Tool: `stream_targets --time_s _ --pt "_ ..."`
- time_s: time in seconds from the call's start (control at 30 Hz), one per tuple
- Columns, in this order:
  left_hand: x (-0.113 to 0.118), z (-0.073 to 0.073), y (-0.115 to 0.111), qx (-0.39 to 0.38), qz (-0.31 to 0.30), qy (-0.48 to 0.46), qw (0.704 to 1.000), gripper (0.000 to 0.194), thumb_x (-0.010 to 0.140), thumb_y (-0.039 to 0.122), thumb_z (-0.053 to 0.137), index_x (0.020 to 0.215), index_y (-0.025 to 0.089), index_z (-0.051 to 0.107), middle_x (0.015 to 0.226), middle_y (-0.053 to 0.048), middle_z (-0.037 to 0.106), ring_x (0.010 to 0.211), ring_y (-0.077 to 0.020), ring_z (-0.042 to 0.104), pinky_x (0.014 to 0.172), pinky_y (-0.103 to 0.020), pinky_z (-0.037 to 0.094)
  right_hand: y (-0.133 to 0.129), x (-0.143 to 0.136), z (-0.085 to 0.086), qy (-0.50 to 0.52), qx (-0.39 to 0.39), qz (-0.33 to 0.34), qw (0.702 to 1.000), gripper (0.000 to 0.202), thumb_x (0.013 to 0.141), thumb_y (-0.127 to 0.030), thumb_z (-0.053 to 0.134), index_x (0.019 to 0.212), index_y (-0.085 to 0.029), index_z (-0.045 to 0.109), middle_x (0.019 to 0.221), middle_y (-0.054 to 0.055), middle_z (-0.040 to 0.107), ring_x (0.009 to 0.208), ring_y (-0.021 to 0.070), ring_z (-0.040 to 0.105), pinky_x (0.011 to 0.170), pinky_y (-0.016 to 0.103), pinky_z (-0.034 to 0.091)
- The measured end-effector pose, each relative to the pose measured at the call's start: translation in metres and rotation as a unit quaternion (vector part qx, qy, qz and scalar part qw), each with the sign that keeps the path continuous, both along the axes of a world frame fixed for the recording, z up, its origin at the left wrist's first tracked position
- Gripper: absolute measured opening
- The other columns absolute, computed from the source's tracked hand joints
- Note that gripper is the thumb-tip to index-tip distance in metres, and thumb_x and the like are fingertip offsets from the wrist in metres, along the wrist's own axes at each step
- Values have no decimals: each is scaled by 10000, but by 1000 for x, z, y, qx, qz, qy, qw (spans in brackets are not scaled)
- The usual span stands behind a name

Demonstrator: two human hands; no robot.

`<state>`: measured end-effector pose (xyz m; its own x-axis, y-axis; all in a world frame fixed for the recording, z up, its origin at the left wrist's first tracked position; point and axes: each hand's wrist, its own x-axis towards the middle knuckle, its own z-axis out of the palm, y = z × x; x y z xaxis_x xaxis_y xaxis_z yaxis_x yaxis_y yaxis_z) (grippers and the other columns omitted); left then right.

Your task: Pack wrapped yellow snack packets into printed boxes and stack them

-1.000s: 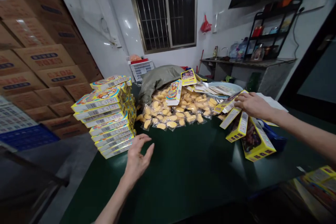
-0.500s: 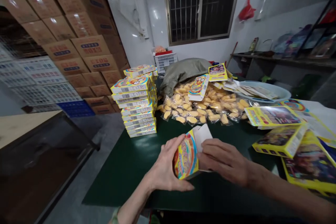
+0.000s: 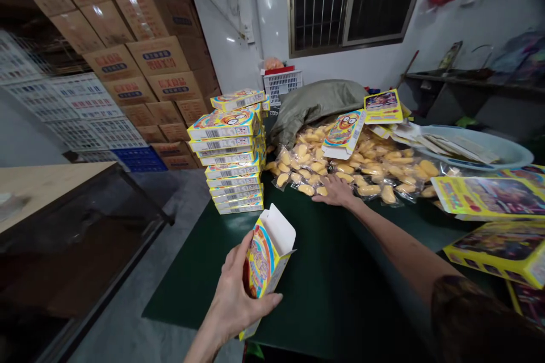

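My left hand (image 3: 236, 295) grips a small yellow printed carton (image 3: 266, 255), held upright over the near edge of the dark green table (image 3: 323, 289) with its white top flap open. My right hand (image 3: 334, 190) reaches forward, fingers spread, onto the near edge of a heap of clear packets of yellow snacks (image 3: 361, 167). Whether it holds a packet cannot be seen. A stack of filled yellow cartons (image 3: 232, 153) stands on the table's left corner, left of the heap.
Flat yellow cartons (image 3: 489, 195) lie on the table's right side beside a pale blue basin (image 3: 506, 150). A grey sack (image 3: 317, 102) lies behind the snack heap. Brown shipping boxes (image 3: 128, 62) are piled at the left wall. A dark counter (image 3: 63, 221) stands at near left.
My right hand has left the carton and stretched out to the snack heap. My left hand keeps the carton alone, its top flap standing open.
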<state>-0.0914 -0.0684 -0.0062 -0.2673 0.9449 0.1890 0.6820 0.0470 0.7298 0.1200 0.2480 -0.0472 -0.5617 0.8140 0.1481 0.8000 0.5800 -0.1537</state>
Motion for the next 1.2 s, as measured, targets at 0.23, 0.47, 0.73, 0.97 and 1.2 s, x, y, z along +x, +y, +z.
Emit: stream_targets --time_s 0.23,0.47,0.73,0.97,1.2 --pt "3 -5 -1 -22 -13 28 999 992 559 377 758 1419 278 272 1195 -109 490 1061 -298 503 925 -508 431 -85 48 -14 -4 -43 206 978 636 726 -492 669 1280 -210 533 1367 129 463 1278 291 395 1033 417 331" --pt "20 -6 3 -48 -10 109 993 1006 536 407 764 1412 268 290 1245 -115 444 1141 -323 429 965 -509 375 -111 110 -7 168 -75 -58 981 585 833 -502 502 1302 -153 490 1263 164 549 1096 278 561 894 399 455" --pt "29 -13 8 -28 -3 167 986 1000 569 423 748 1428 286 254 1202 -114 451 1114 -329 436 926 -505 377 -73 92 -3 91 -162 -233 954 367 744 -513 600 760 -155 677 806 101 680 782 253 639 616 300 444" --pt "27 -11 5 -56 23 162 985 967 577 414 732 1419 274 277 1220 -111 441 1125 -312 434 953 -489 363 -68 74 -16 144 -156 -214 953 253 714 -387 648 833 -164 667 767 30 668 687 150 608 552 206 421" --pt "30 -6 0 -71 25 212 974 1018 541 445 740 1424 221 286 1218 -151 427 1127 -342 415 936 -497 353 -90 98 3 120 -182 -236 947 426 743 -468 634 1006 -133 621 778 89 674 726 226 641 603 281 442"
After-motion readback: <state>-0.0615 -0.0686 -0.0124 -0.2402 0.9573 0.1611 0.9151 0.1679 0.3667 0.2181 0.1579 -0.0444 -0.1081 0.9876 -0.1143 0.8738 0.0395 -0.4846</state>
